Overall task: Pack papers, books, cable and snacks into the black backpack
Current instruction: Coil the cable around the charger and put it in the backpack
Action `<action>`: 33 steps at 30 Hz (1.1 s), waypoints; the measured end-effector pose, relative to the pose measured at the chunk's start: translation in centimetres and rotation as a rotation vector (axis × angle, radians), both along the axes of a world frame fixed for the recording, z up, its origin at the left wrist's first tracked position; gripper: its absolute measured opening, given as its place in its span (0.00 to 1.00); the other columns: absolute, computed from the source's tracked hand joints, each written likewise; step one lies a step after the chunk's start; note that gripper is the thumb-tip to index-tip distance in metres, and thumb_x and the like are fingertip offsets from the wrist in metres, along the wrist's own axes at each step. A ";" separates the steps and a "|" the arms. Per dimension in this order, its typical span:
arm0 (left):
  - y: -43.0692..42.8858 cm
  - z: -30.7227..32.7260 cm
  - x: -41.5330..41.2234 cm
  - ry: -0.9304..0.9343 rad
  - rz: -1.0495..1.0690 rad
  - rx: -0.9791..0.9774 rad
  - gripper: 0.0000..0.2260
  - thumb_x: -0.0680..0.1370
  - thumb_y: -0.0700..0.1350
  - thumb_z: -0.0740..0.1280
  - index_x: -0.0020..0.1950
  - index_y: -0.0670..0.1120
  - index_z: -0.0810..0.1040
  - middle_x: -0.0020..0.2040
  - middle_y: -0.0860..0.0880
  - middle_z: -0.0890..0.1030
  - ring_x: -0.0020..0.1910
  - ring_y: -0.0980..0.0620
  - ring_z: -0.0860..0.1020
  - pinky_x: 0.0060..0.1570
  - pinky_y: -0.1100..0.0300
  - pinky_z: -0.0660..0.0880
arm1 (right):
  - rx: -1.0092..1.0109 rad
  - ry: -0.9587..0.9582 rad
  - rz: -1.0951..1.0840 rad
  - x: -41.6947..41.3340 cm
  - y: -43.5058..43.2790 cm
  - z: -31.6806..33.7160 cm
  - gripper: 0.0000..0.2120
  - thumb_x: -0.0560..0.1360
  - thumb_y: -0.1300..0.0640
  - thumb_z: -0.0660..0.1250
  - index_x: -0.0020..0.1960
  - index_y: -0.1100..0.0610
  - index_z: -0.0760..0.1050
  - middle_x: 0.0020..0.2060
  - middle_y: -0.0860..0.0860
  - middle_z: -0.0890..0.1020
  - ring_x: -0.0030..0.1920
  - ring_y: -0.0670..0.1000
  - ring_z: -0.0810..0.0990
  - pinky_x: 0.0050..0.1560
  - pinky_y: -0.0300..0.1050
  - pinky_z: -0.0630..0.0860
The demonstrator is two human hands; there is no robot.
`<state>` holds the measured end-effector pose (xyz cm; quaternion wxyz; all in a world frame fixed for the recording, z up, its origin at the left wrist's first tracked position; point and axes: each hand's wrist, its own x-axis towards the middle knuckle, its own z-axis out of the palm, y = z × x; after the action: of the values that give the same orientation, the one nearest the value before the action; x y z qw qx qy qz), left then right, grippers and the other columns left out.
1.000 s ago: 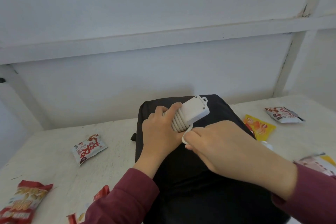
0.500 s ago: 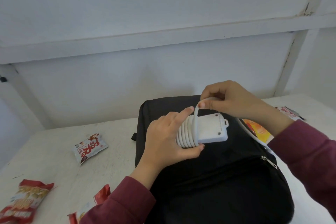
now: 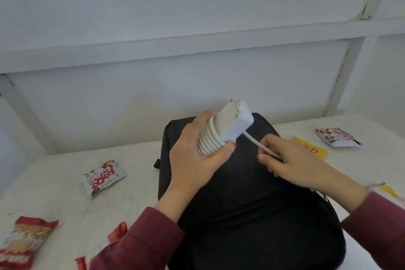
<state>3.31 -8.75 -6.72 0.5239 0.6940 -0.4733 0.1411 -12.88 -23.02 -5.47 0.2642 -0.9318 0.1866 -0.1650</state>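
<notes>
White table beneath pale wall panels, black backpack lying flat on it. Over backpack's far end, left hand curled round white power block with cable coiled tight on it. Just right, also over backpack, right hand pinching cable's loose stretch. Left of backpack, Popo snack packet; right of it, yellow packet

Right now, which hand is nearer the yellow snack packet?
Right. The right hand pinches the cable just left of the yellow snack packet; the left hand grips the cable-wound white block farther left.
</notes>
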 end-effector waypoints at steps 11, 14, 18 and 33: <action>-3.3 0.6 -1.9 0.004 0.072 0.082 0.26 0.67 0.67 0.66 0.62 0.62 0.65 0.50 0.60 0.75 0.43 0.61 0.75 0.41 0.67 0.72 | -0.356 0.088 -0.252 -3.7 0.6 0.2 0.10 0.80 0.53 0.54 0.59 0.44 0.64 0.44 0.51 0.79 0.43 0.52 0.78 0.41 0.47 0.75; -4.3 0.5 -2.2 0.017 0.083 0.135 0.27 0.66 0.68 0.66 0.62 0.62 0.65 0.51 0.58 0.76 0.45 0.59 0.75 0.43 0.61 0.74 | -0.420 0.060 -0.278 -4.7 1.5 1.6 0.07 0.80 0.53 0.53 0.55 0.48 0.68 0.42 0.50 0.77 0.44 0.53 0.76 0.38 0.47 0.70; -5.3 0.4 -2.7 -0.091 0.060 0.252 0.30 0.66 0.71 0.63 0.64 0.62 0.63 0.52 0.55 0.75 0.46 0.55 0.75 0.42 0.58 0.74 | -0.673 0.226 -0.260 -5.4 2.7 3.3 0.08 0.81 0.51 0.53 0.58 0.47 0.67 0.47 0.46 0.73 0.43 0.49 0.75 0.27 0.37 0.56; -6.8 -1.8 -3.7 -0.533 -0.017 0.294 0.31 0.63 0.74 0.60 0.61 0.58 0.72 0.45 0.52 0.77 0.38 0.50 0.75 0.37 0.56 0.69 | -0.617 0.267 -0.070 -5.1 2.8 5.7 0.05 0.79 0.48 0.55 0.47 0.46 0.60 0.35 0.45 0.63 0.32 0.46 0.63 0.30 0.40 0.57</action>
<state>-0.41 -15.59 -8.47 0.2764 0.6969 -0.6151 0.2440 -18.02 -20.23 0.21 -0.0630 -0.9742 0.1927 -0.0991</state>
